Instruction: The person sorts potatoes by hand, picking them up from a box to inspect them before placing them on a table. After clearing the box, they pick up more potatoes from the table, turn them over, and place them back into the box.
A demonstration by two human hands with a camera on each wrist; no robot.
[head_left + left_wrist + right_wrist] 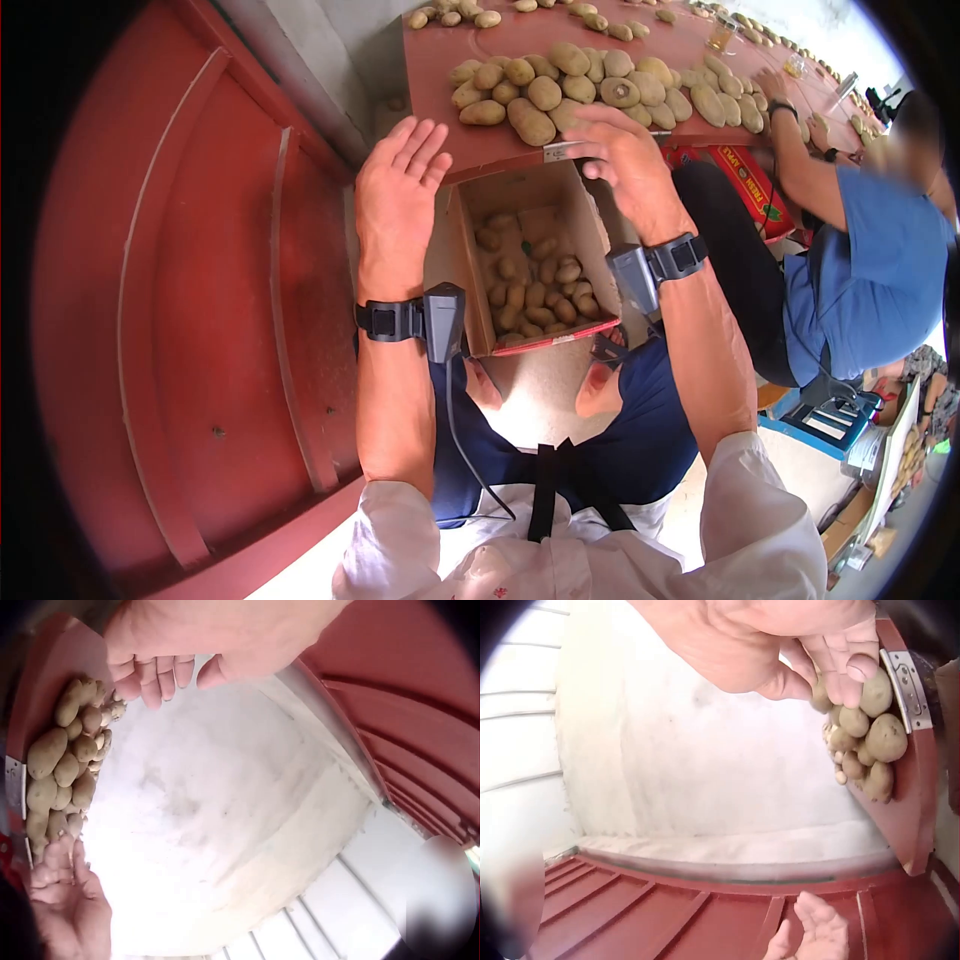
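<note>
Both hands are raised over the near edge of a red table, above an open cardboard box (463, 262) with potatoes (540, 295) inside. The left hand (400, 190) has its palm turned up and its fingers loosely bent, holding nothing. Beside the potato pile (545, 92), the right hand (630, 170) has relaxed fingers that overlap the nearest potatoes in the head view; contact cannot be told. In the left wrist view the left hand (217, 637) hangs with nothing in its fingers. The right hand (780, 645) appears before potatoes (886, 738) in the right wrist view.
A red panelled door (200, 300) stands on the left. To the right sits another person in a blue shirt (870, 270), arms over the table (435, 110). A red printed carton (750, 190) lies under the table, and more potatoes (590, 18) are farther back.
</note>
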